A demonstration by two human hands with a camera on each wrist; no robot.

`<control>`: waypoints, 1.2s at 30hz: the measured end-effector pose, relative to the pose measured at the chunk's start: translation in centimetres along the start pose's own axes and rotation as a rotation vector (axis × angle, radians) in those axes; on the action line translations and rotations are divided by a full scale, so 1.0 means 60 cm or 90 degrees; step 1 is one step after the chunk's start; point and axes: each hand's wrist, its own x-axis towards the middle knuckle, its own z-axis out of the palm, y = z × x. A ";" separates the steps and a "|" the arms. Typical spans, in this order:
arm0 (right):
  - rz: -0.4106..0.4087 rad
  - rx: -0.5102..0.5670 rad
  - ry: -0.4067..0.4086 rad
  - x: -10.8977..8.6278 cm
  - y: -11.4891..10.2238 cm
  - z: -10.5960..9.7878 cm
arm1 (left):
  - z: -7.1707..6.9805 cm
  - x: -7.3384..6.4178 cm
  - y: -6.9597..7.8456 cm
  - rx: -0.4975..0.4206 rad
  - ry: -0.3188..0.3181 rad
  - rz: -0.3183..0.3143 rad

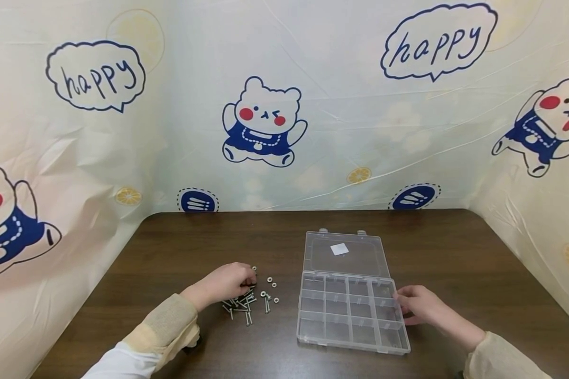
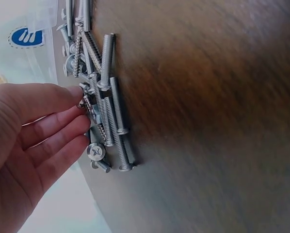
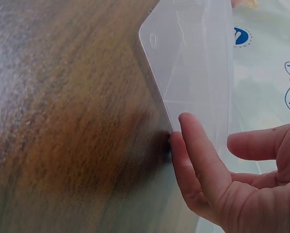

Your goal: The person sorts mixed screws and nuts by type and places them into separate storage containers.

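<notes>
Had left hand (image 1: 223,284) at screws (image 2: 111,114), left of box (image 1: 351,318); could not tell if pinching. Rested right hand (image 1: 422,304), loosely extended, against box's side. Seemed best to pick screws singly.

On the worktop (image 1: 180,237), right of its middle, lay a compartment box (image 1: 351,346), its lid (image 1: 360,263) folded back toward the far edge. Left of it lay screws (image 1: 248,317), with nuts (image 1: 270,280) mostly between. The left hand (image 1: 225,282) was at the screws, the right hand (image 1: 421,304) beside the right wall.
</notes>
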 end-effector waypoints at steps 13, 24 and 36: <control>-0.017 -0.033 -0.008 0.001 0.002 -0.001 | 0.003 0.004 0.003 0.012 0.008 0.003; -0.015 -0.045 -0.003 0.001 0.002 -0.001 | 0.006 0.010 0.005 0.008 0.004 0.001; -0.029 -0.032 -0.007 -0.001 0.004 -0.002 | 0.000 0.014 0.010 0.001 -0.008 0.000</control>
